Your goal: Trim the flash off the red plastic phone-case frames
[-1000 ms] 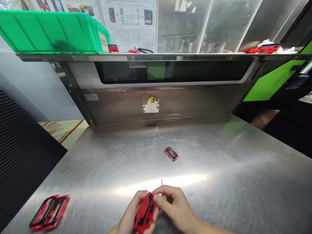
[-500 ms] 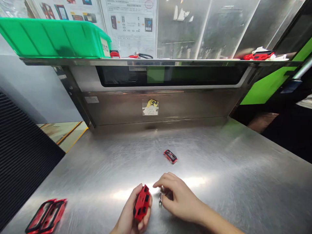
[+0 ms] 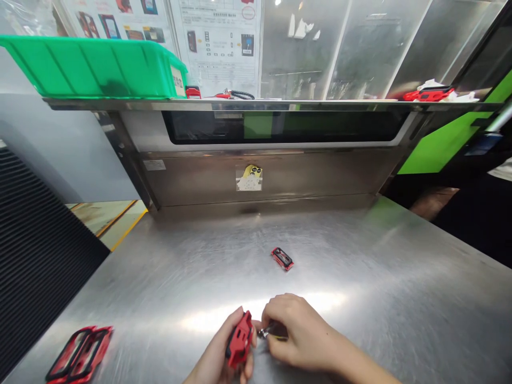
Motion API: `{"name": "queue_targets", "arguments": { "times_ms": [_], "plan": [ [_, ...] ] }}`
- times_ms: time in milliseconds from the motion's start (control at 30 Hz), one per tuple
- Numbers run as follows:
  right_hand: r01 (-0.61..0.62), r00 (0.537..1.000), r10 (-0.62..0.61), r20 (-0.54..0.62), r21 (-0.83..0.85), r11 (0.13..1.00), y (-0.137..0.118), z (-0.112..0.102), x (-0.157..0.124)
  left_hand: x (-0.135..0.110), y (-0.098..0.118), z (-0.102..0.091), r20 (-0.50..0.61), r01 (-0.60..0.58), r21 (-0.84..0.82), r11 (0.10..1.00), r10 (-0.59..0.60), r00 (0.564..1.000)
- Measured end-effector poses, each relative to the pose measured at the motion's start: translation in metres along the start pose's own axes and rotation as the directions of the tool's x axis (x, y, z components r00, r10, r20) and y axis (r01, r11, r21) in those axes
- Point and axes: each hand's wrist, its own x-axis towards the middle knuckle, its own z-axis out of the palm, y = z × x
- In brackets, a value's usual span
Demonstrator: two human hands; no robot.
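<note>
My left hand [image 3: 218, 352] holds a red-and-black plastic frame [image 3: 240, 340], a rectangular moulded part with cut-out openings, upright near the bench's front edge. My right hand [image 3: 298, 333] grips a small metal-tipped tool [image 3: 266, 333], partly hidden by the fingers. Its tip sits just right of the frame, with a narrow gap between them. A smaller red frame [image 3: 282, 259] lies alone on the steel bench [image 3: 372, 277], beyond my hands. Two red frames [image 3: 79, 354] lie overlapping at the lower left.
A green plastic crate [image 3: 92, 69] stands on a steel shelf [image 3: 304, 105] at the back, with small red parts [image 3: 429, 95] at its right end. A black ribbed mat [image 3: 40, 256] lies along the bench's left side. Printed instruction sheets hang behind.
My right hand has come back left toward the red frame, after moving away from it, with the tool now lying sideways. My left hand has turned the frame slightly.
</note>
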Motion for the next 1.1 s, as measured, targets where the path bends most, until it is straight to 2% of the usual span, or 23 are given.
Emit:
{"name": "queue_targets", "arguments": {
  "times_ms": [100,267,400,500,567,633,733,800,967,1100],
  "plan": [
    [0.083,0.997,-0.083,0.001,-0.023,0.996,-0.002,0.003,-0.001,-0.003,-0.003,0.001,0.100,0.026,0.068,0.997,-0.033,0.994],
    [0.153,0.988,-0.153,0.017,0.028,0.988,-0.003,0.007,-0.002,-0.007,-0.003,0.005,0.062,-0.020,0.141,0.990,0.012,0.998],
    [0.070,0.997,-0.064,-0.042,0.164,0.984,-0.005,0.003,-0.002,-0.005,-0.001,0.004,0.040,-0.038,0.102,0.994,0.034,0.999],
    [-0.024,0.997,0.045,-0.058,0.311,0.950,-0.005,0.000,-0.001,-0.005,0.001,0.002,0.024,-0.045,-0.001,0.999,0.045,0.999],
    [-0.102,0.992,0.124,-0.017,0.460,0.882,-0.003,-0.001,0.000,-0.005,0.002,0.000,0.015,-0.055,-0.072,0.996,0.056,0.998],
    [-0.169,0.983,0.175,0.050,0.612,0.773,-0.001,-0.002,0.001,-0.006,0.002,-0.001,0.017,-0.053,-0.123,0.991,0.056,0.998],
    [-0.205,0.977,0.175,0.121,0.756,0.622,0.000,-0.002,0.002,-0.008,0.003,0.001,0.011,-0.053,-0.165,0.985,0.056,0.998],
    [-0.199,0.978,0.172,0.120,0.791,0.578,-0.001,-0.003,0.004,-0.009,0.004,0.005,-0.013,-0.077,-0.173,0.982,0.076,0.997],
    [-0.140,0.962,0.270,-0.034,0.789,0.598,-0.005,-0.005,0.004,-0.010,0.007,0.010,-0.095,-0.152,-0.131,0.980,0.140,0.986],
    [-0.021,0.974,0.185,-0.128,0.767,0.642,-0.010,-0.004,0.000,-0.009,0.001,0.007,-0.154,-0.088,-0.018,0.996,0.084,0.984]
  ]
}}
